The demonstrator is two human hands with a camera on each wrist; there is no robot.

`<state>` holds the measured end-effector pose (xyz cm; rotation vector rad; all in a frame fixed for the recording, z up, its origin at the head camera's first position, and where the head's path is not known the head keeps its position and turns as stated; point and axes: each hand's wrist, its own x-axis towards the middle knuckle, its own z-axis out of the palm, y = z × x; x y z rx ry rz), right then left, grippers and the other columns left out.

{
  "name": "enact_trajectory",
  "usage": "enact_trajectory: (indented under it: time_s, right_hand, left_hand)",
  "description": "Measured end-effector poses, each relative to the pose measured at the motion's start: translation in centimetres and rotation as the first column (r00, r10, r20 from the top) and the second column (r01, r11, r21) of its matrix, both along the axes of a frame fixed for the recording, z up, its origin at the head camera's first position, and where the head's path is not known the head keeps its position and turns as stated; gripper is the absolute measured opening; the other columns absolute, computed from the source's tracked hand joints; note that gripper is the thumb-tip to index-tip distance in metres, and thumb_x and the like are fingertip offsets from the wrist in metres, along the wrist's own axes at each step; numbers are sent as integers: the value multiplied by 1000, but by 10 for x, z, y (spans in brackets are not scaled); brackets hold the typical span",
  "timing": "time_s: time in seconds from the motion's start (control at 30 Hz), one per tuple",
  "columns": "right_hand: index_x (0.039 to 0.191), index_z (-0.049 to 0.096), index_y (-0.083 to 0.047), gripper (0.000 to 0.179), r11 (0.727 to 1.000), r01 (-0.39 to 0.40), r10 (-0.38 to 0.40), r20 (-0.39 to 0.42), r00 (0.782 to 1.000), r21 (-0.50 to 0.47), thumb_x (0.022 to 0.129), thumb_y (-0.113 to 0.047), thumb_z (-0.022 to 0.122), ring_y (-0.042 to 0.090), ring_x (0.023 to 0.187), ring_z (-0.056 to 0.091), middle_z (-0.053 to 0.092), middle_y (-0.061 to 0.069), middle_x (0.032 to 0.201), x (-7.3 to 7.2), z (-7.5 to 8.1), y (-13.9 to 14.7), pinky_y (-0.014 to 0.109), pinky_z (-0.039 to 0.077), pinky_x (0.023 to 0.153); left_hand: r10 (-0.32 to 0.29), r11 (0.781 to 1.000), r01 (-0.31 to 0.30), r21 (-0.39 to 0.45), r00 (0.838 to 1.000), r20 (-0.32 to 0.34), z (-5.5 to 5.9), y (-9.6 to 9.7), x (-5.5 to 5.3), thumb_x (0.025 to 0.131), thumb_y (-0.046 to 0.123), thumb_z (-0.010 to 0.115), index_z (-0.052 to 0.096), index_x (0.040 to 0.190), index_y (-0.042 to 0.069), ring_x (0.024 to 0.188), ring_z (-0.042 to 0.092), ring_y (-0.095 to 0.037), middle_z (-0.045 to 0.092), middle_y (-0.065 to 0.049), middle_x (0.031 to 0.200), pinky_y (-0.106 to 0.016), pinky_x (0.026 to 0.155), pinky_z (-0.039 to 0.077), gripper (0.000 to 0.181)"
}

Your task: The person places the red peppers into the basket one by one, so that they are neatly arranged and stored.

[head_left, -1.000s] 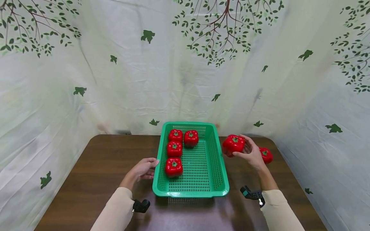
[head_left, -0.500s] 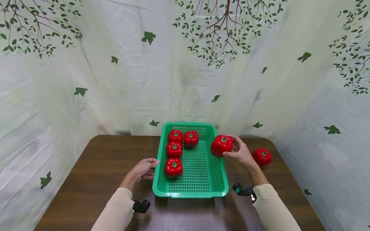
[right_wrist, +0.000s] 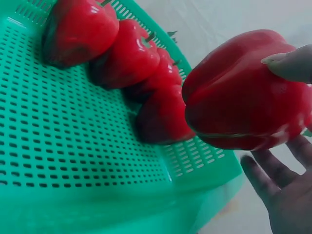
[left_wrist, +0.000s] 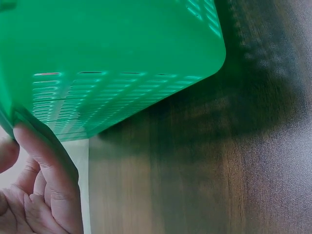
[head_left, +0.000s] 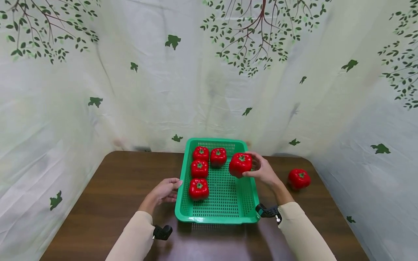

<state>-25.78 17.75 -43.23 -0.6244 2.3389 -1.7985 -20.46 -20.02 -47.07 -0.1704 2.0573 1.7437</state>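
A green perforated basket (head_left: pixel 215 219) stands in the middle of the table. Inside it several red bell peppers (head_left: pixel 199 189) form a column along the left side, with one more beside the farthest. At the left rim my left hand (head_left: pixel 166 190) pinches the basket's edge between thumb and fingers; the left wrist view shows these fingers (left_wrist: pixel 41 151) under the rim. Over the basket's right part my right hand (head_left: pixel 263 172) grips another red bell pepper (head_left: pixel 240 165), thumb on one side and fingers on the other. In the right wrist view this held pepper (right_wrist: pixel 243 92) hangs above the basket floor.
One more red bell pepper (head_left: pixel 299 179) sits on the brown wooden table (head_left: pixel 130 174), right of the basket. A pale cloth backdrop (head_left: pixel 209 90) with leaf prints rises behind the table and at both sides.
My right hand has carried its bell pepper leftward, from beside the basket to over its right part. The left hand stays at the rim.
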Motion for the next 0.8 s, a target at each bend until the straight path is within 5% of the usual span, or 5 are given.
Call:
enact_trajectory:
  time_s: [0.37, 0.8]
  right_hand:
    - [140, 41, -4, 70, 998, -53, 50, 97, 994, 22, 79, -1, 75, 42, 123, 44, 43, 21, 139, -15, -7, -17, 44, 52, 89]
    - [139, 41, -2, 67, 993, -57, 45, 122, 992, 100, 80, 0, 74, 44, 118, 48, 42, 24, 137, -28, -19, -39, 43, 54, 84]
  left_hand:
    - [8, 1000, -7, -18, 1000, 8, 2, -3, 0, 101, 25, 49, 55, 120, -1, 72, 65, -18, 65, -7, 91, -30, 66, 56, 32]
    - [-6, 1000, 6, -5, 1000, 11, 0, -2, -1, 101, 23, 50, 55, 118, -1, 68, 64, -17, 66, -7, 88, -30, 65, 56, 30]
